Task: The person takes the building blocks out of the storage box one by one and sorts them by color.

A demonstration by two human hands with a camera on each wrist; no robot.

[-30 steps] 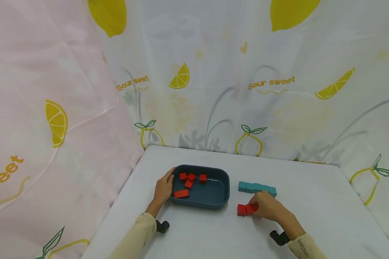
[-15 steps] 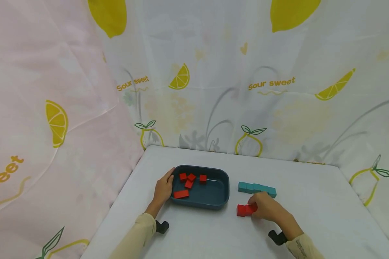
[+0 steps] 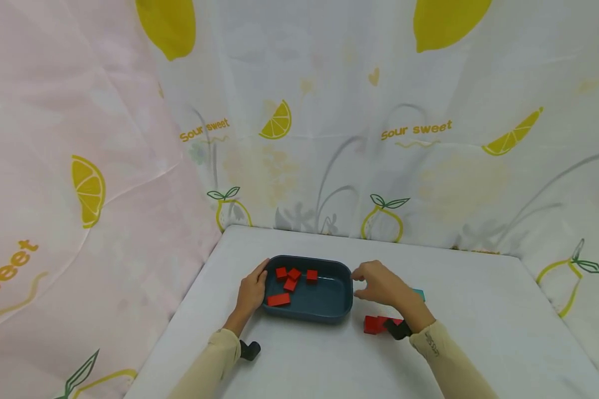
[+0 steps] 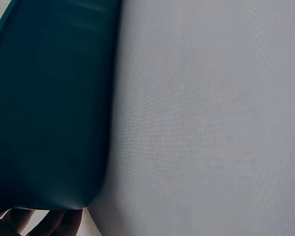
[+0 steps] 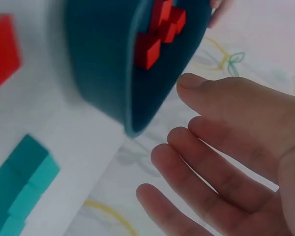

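A dark teal-blue baking dish (image 3: pixel 304 317) stands on the white table with several red cubes (image 3: pixel 311 276) and a longer red block (image 3: pixel 279 300) inside. My left hand (image 3: pixel 251 291) holds the dish at its left end; in the left wrist view its fingers (image 4: pixel 69 223) lie against the dish's end wall. At the opposite end is my right hand (image 3: pixel 381 285), fingers (image 5: pixel 179 140) spread and apart from the thumb, nothing between them. Its fingertips are right by the dish's right rim. A row of red blocks (image 3: pixel 371 325) lies below the right forearm, partly hidden by it.
A row of teal cubes (image 5: pixel 27 167) lies to the right of the dish, mostly hidden behind the right hand in the head view. Lemon-printed cloth (image 3: pixel 309 183) hangs behind the table (image 3: pixel 309 366) and at both sides.
My right hand has left the red row and moved up and left to the dish's right end, its fingers now apart. The left hand and the dish have stayed put.
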